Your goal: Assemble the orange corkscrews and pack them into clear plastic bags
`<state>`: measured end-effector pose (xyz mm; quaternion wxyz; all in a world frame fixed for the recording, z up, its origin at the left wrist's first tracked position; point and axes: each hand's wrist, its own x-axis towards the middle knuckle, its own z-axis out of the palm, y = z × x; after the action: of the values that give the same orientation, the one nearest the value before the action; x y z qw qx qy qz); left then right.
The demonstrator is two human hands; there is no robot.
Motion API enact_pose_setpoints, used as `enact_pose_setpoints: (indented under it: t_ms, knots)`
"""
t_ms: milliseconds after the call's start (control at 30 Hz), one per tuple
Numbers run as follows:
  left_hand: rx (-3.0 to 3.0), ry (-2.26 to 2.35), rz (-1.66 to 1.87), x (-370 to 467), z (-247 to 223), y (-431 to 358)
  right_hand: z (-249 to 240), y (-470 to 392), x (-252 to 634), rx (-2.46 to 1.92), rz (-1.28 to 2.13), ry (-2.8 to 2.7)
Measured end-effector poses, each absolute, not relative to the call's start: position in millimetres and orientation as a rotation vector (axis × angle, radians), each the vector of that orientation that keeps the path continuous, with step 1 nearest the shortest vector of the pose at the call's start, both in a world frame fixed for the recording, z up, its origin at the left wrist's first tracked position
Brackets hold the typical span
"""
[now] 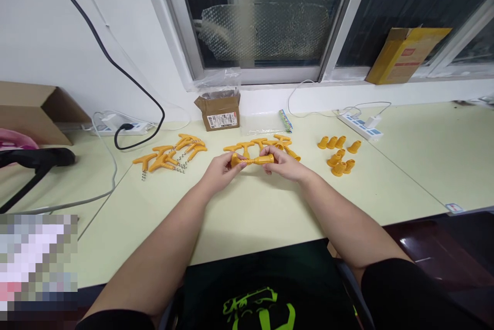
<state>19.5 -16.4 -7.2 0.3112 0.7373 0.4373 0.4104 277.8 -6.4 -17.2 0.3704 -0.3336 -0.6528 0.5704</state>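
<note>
Above the table, my left hand (pixel 219 173) is closed on the T-shaped handle of a yellow corkscrew (pixel 234 160). My right hand (pixel 284 164) pinches a flared yellow sleeve (pixel 265 159), lined up end to end with the corkscrew; the fingers partly hide where they meet. Just behind both hands lies a row of yellow T-handled pieces (pixel 246 145), some with sleeves on. To the left is a loose pile of yellow corkscrews (pixel 164 163) with bare metal spirals. Several loose yellow sleeves (pixel 338 169) stand in two groups to the right.
At the back, a small open cardboard box (pixel 221 116) stands beside a clear plastic bag (pixel 260 124). Power strips (pixel 360 126) and cables lie along the wall. A black cable (pixel 100 41) hangs at left, near a black stand (pixel 42 160) and larger carton (pixel 31 108).
</note>
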Motion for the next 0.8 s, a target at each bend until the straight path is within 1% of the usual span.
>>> enact_pose_setpoints:
  t_ms: [67, 167, 367, 433, 533, 633, 733, 800]
  knots:
    - [1.949, 1.146, 1.116, 21.1, -6.4, -17.2, -18.0, -4.2, 278.5, -0.858, 1.485, -1.652]
    - [1.998, 1.045, 1.166, 24.4, -3.6, -18.5, -18.2, -2.5, 276.8, -0.919, 1.618, -1.539]
    - [2.101, 0.907, 1.097, 25.1, -3.2, -19.7, -12.8, -7.2, 274.3, -1.127, 1.829, -1.364]
    - [2.058, 0.946, 1.087, 24.4, -5.0, -19.2, -11.3, -8.3, 275.4, -1.049, 1.78, -1.409]
    - [1.818, 1.05, 1.1, 24.7, -7.7, -17.2, -12.3, -7.5, 276.3, -0.868, 1.528, -1.514]
    - [1.593, 1.026, 1.088, 25.7, -8.6, -15.4, -14.7, -5.6, 274.2, -0.881, 1.365, -1.53]
    - [1.598, 0.966, 1.068, 25.0, -8.3, -15.3, -13.4, -5.3, 270.4, -0.944, 1.479, -1.454]
    - [1.735, 0.955, 1.051, 23.8, -8.0, -15.7, -11.0, -5.9, 268.6, -1.011, 1.602, -1.359]
